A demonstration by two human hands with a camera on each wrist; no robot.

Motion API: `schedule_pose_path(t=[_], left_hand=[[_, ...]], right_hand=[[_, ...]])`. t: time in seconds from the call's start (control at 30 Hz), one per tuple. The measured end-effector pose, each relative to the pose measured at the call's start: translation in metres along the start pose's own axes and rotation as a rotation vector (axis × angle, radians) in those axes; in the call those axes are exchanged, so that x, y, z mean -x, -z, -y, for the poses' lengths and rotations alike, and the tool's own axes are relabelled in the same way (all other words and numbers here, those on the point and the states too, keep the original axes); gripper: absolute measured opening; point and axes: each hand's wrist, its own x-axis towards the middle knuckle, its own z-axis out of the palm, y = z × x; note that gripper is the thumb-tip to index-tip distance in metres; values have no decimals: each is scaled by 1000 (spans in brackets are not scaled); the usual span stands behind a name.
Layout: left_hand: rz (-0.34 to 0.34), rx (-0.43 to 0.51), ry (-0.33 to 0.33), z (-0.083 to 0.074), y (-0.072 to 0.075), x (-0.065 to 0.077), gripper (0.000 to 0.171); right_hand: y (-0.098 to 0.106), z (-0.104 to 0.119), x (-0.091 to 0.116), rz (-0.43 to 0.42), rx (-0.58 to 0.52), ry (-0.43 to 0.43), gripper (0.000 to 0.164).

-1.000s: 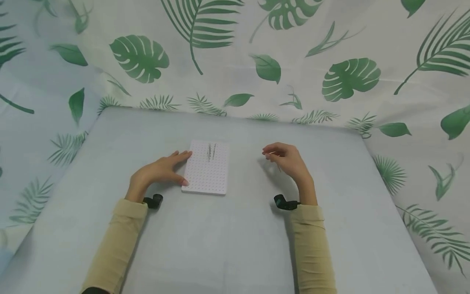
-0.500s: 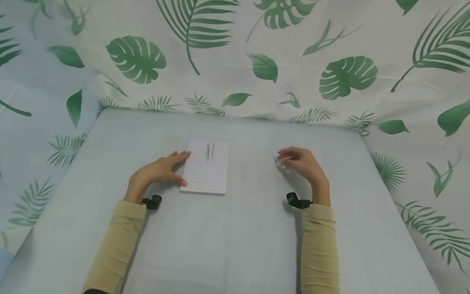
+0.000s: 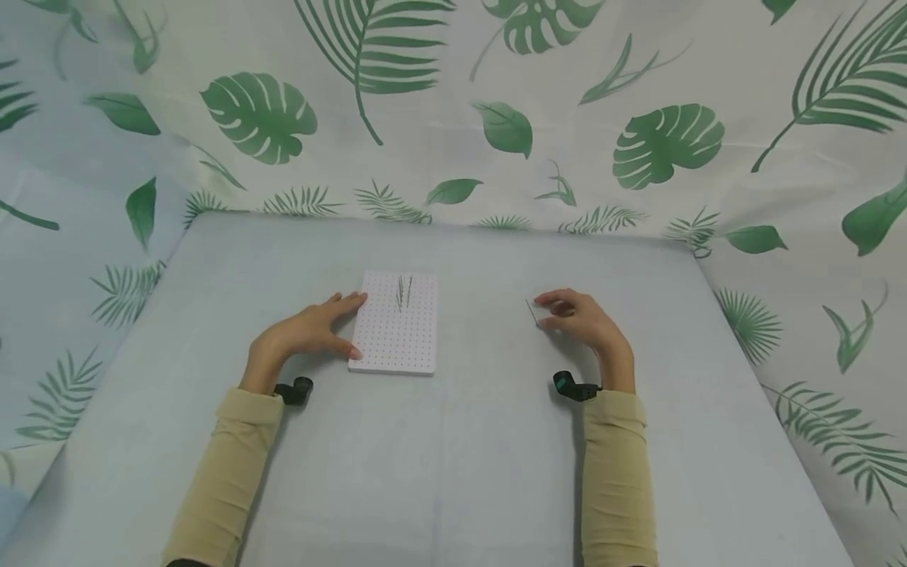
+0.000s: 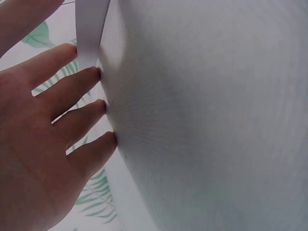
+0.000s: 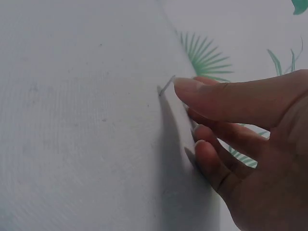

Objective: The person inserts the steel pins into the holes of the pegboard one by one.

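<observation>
A white board (image 3: pixel 394 339) with rows of tiny holes lies left of centre in the head view. Several thin dark needle-like pins (image 3: pixel 404 293) stand in its far part. My left hand (image 3: pixel 301 331) rests at the board's left edge, its fingers spread and straight, the thumb near the front corner. To the right of the board, my right hand (image 3: pixel 577 315) is low over the table, thumb and index tips apart. Right at those fingertips is another needle-like pin (image 3: pixel 531 313); its end (image 5: pixel 166 86) shows beside the thumb in the right wrist view. Whether it is pinched I cannot tell.
A pale cloth covers the table (image 3: pixel 489 441). Leaf-printed sheets (image 3: pixel 425 102) hang behind and at both sides. A small black camera (image 3: pixel 295 389) is worn on the left wrist, another camera (image 3: pixel 570 386) on the right.
My right hand has moved right, away from the board, then stayed nearly still while its thumb and index tips spread apart. The pin now shows clearly by them. My left hand stays at the board.
</observation>
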Motion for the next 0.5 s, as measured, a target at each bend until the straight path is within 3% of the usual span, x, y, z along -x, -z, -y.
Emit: schedule_pose_path(t=[0.5], left_hand=[[-3,5,-9,0,0,0,101]], right_hand=[[-5,-4,-5,20,31,65,52]])
